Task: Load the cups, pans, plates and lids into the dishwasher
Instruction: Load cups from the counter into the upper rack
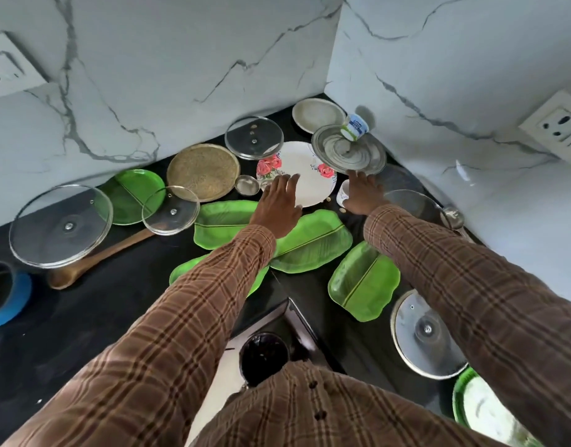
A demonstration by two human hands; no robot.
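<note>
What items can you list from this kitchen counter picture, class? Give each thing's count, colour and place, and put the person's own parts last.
Glass lids: four, clear; three along the left and back, one at the right front.
Steel lid: one, grey, tilted at the back right, touched by the right hand.
Leaf-shaped plates: four, green, centre of the counter.
Round green plate: one, left, partly under a glass lid.
Flowered plate: one, white with red roses, back centre.
Brass plate: one, golden, back.
Grey plate: one, in the corner.
Printed cup: one, white, blue and green, tipped on the steel lid.
Wooden spoon: one, brown, left.
Left hand: over the flowered plate, fingers straight.
Right hand: fingertips on the steel lid's edge.
</note>
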